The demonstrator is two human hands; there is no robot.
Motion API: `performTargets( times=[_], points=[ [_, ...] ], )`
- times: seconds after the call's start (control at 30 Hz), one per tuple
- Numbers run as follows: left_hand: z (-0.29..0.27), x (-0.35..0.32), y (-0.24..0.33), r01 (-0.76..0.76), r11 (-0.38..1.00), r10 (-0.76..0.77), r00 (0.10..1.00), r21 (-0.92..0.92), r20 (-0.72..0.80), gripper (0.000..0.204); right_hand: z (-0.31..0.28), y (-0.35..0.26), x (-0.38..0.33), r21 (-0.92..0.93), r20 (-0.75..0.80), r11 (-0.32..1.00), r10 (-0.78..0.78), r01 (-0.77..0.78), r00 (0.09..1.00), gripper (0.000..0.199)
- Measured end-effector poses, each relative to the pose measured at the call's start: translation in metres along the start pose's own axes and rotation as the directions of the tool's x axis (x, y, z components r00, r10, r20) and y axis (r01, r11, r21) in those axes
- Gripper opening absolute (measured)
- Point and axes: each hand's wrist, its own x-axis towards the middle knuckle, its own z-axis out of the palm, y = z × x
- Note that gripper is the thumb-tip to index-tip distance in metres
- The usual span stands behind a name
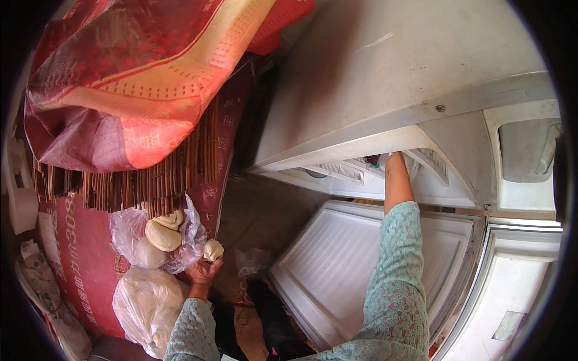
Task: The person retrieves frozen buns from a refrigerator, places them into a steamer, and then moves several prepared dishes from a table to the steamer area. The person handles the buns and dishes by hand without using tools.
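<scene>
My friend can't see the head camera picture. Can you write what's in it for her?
A person's right hand reaches into an open fridge, while the left hand holds a pale lump beside a clear plastic bag with more pale lumps. Another full bag sits on a red surface.

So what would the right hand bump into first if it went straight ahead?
The right hand would probably meet the inside of the white refrigerator or something stored there; what lies ahead is hidden, so I can't tell which.
</scene>
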Motion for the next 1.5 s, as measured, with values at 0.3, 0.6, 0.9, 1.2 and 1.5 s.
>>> performTargets(
  times=[0.3, 0.6, 0.9, 1.2, 1.5],
  points=[
    [0.002, -0.003, -0.006, -0.011, 0.987, 0.019, 0.999, -0.158, 0.047, 0.056, -0.031, 0.003, -0.013, 0.111, 0.074, 0.99, 0.079, -0.087, 0.994, 0.045],
    [0.014, -0.008, -0.007, -0.02, 0.991, 0.023, 0.999, -0.135, 0.024, 0.056, -0.062, 0.018, -0.054, 0.189, 0.108, 0.978, -0.11, 0.089, 0.988, 0.047],
    [0.04, -0.009, -0.016, 0.006, 0.93, -0.071, 0.984, -0.366, -0.165, 0.044, -0.073, 0.048, -0.058, 0.286, 0.019, 0.934, -0.229, 0.214, 0.973, 0.029],
    [0.067, -0.031, -0.034, 0.472, 0.443, -0.202, 0.881, -0.762, 0.428, 0.089, -0.094, 0.035, -0.102, 0.804, 0.061, 0.561, 0.252, -0.198, 0.966, 0.05],
    [0.057, -0.024, -0.023, 0.446, 0.555, -0.218, 0.892, -0.702, 0.395, 0.077, -0.114, 0.044, -0.147, 0.905, 0.053, 0.413, 0.128, -0.102, 0.99, 0.061]
  ],
)
